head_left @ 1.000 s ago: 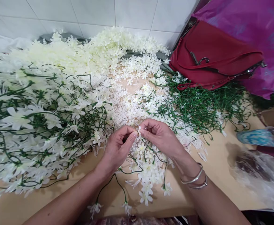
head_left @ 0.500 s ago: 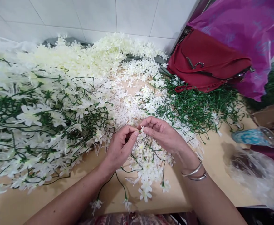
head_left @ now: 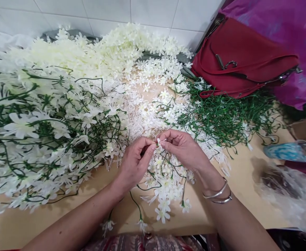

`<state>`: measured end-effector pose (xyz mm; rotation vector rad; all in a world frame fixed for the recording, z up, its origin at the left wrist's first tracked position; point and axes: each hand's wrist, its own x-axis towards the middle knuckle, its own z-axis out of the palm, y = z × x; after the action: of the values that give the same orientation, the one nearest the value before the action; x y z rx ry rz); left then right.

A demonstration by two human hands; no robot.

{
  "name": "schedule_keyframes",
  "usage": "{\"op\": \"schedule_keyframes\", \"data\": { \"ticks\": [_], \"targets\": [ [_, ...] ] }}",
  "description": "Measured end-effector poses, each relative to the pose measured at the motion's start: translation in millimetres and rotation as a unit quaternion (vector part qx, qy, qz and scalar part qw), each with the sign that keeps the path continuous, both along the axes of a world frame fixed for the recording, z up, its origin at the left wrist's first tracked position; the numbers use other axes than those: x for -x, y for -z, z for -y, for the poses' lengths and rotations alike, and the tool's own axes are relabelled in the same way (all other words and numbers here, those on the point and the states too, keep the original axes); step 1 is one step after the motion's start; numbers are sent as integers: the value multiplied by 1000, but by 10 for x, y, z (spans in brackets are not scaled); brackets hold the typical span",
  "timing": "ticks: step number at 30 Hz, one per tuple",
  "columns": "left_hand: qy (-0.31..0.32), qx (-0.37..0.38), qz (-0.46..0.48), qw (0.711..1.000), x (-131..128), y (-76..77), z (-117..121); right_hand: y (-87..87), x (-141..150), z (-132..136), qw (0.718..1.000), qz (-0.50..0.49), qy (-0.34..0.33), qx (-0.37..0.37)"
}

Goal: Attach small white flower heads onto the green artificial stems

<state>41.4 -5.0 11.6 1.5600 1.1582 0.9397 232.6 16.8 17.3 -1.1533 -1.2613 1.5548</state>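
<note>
Close together at the middle of the head view, my left hand (head_left: 137, 160) and my right hand (head_left: 183, 150) meet at their fingertips. A small white artificial flower (head_left: 158, 142) shows between them. Thumb and forefinger of my left hand pinch what looks like its green stem end; most of the stem is hidden by the fingers. My right thumb and fingers are closed at the blossom's other side. Green stems with white blossoms (head_left: 142, 225) hang below my left hand. Under both hands lies a small heap of white flowers (head_left: 166, 184) on the brown tabletop (head_left: 192, 216).
A large pile of stemmed white flowers (head_left: 51, 139) fills the left. Loose cream blossoms (head_left: 90, 57) lie along the tiled wall (head_left: 153, 14). At right are green stems (head_left: 221, 111), a red handbag (head_left: 247, 59), a purple bag (head_left: 296, 31), a blue-white cup (head_left: 286, 150) and a clear plastic bag (head_left: 296, 198).
The view has shifted slightly, moving the background up and outward. Both hands keep their pinch; the small flower between the fingertips shows a little more plainly.
</note>
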Motion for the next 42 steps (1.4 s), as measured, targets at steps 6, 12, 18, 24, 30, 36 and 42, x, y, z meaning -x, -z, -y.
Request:
{"op": "schedule_keyframes", "data": {
  "ticks": [6, 12, 18, 24, 30, 36, 42],
  "targets": [
    [-15, 1, 8, 1000, -11, 8, 0, -13, 47, 21, 1000, 9, 12, -9],
    [-14, -10, 3, 1000, -30, 18, -1, 11, 54, 11, 1000, 2, 12, -13],
    [-1, 65, 112, 992, -11, -104, -49, -42, 38, -8, 997, -64, 52, -10],
    [-110, 68, 308, 943, 353, -532, -253, -152, -49, -9, 996, -70, 58, -26],
    [-62, 134, 366, 919, 278, -497, -277, -219, -146, -3, 994, 53, 51, -79],
    [3, 206, 395, 895, 140, -225, -202, -245, -166, 83, 932, 316, -77, -158],
    [-40, 47, 177, 982, 124, -90, -191, -296, -214, 89, 904, 382, -72, -178]
  ]
}}
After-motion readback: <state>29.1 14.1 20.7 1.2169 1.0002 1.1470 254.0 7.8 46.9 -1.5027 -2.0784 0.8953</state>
